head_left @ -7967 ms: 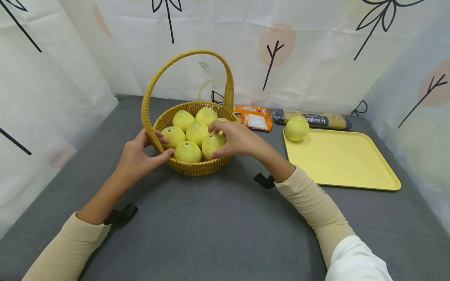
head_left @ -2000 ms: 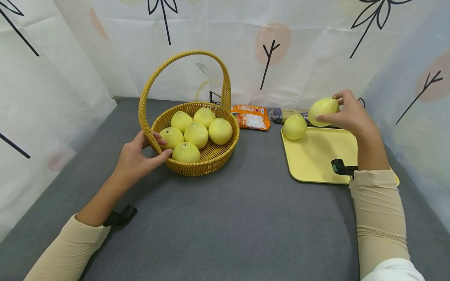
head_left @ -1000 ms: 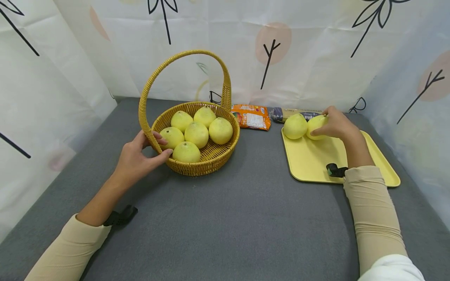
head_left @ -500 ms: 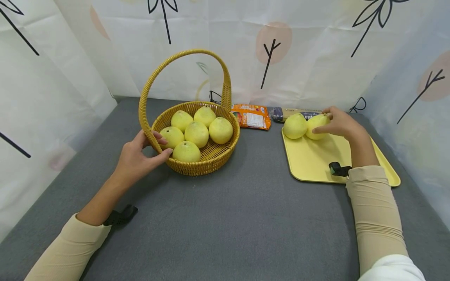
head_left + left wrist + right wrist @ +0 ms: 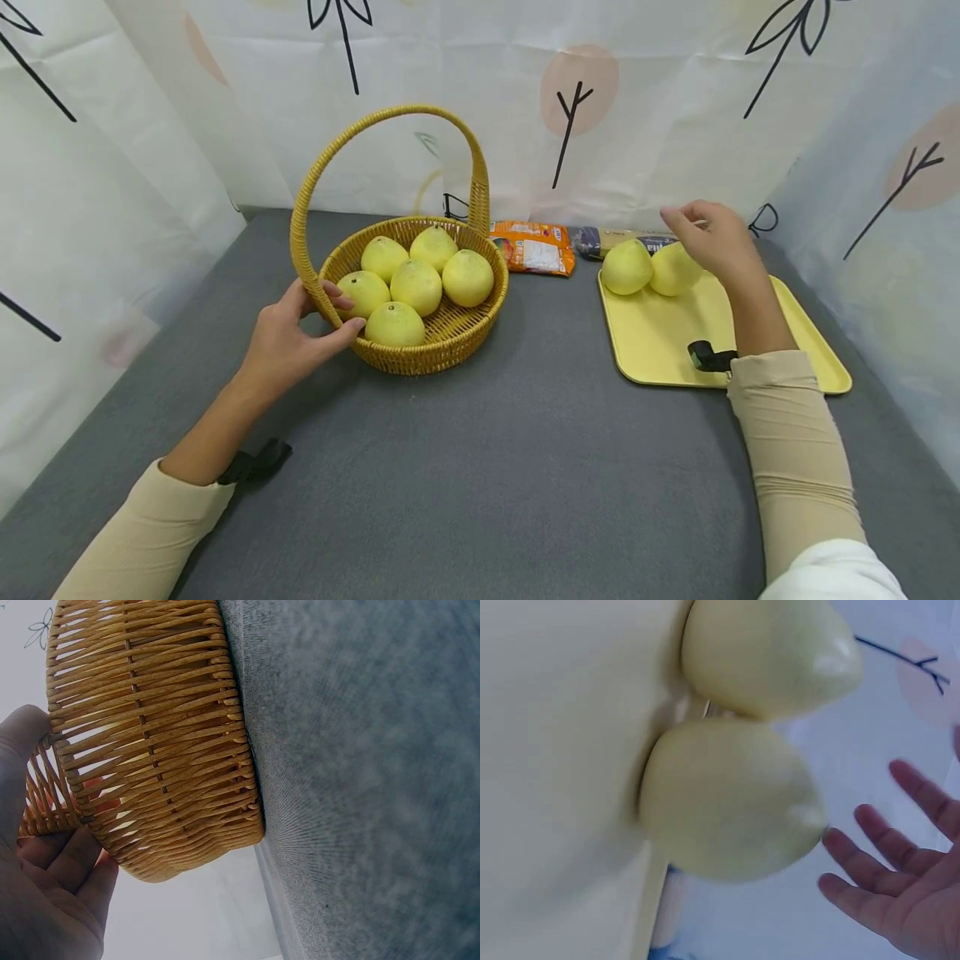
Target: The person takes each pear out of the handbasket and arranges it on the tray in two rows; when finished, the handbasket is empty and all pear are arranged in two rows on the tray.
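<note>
A yellow wicker basket [image 5: 420, 360] with a tall arched handle holds several yellow-green pomelos [image 5: 416, 287]. At its left side, where the handle joins, my left hand [image 5: 288, 342] grips the rim; the left wrist view shows the thumb on one side of the wicker wall [image 5: 157, 727] and fingers behind it. On the yellow tray [image 5: 660, 350], two pomelos stand side by side at the far left corner, a left one [image 5: 627, 267] and a right one [image 5: 675, 270]. Just above the right one is my right hand [image 5: 716, 237], holding nothing, its fingers spread in the right wrist view.
Behind the basket and tray lie an orange packet [image 5: 534, 248] and a long pack labelled "la sicilia" [image 5: 611, 239]. A white patterned cloth [image 5: 660, 108] hangs around the back and sides of the grey table [image 5: 480, 467].
My right hand has carried a pomelo from the basket to the tray, set it beside the first, let go and risen off it. The left hand has stayed on the basket.
</note>
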A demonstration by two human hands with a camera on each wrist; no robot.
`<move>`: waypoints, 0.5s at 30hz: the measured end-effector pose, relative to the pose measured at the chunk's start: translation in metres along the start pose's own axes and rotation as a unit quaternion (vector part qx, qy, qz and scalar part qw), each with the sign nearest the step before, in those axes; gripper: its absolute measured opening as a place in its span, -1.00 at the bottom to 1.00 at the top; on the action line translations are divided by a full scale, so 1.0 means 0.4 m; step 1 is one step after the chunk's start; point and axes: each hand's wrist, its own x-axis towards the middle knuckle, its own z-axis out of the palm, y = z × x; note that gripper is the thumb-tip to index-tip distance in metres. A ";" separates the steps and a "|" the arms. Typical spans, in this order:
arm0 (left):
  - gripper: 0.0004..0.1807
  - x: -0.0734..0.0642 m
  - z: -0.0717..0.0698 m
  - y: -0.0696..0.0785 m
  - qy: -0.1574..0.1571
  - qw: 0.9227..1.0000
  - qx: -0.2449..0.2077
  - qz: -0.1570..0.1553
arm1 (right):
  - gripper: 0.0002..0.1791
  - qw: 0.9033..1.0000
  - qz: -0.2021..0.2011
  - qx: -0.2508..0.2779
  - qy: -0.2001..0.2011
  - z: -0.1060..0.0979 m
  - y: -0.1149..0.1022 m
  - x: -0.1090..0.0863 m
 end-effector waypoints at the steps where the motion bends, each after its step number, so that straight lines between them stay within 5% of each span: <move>1: -0.54 0.000 0.000 -0.001 0.000 1.000 0.000 -0.001 | -0.15 1.000 -0.010 0.003 0.019 0.008 -0.013 -0.002; 6: -0.54 0.001 -0.001 0.000 0.000 1.000 0.000 -0.003 | -0.15 0.996 -0.067 0.013 0.052 0.059 -0.082 -0.017; 10: -0.54 0.001 -0.001 -0.001 0.002 1.000 0.003 0.001 | -0.25 0.992 -0.122 0.014 -0.005 0.110 -0.128 -0.015; 15: -0.54 0.002 -0.003 -0.006 0.002 1.000 0.004 0.006 | -0.43 0.980 -0.182 -0.052 -0.065 0.179 -0.181 -0.001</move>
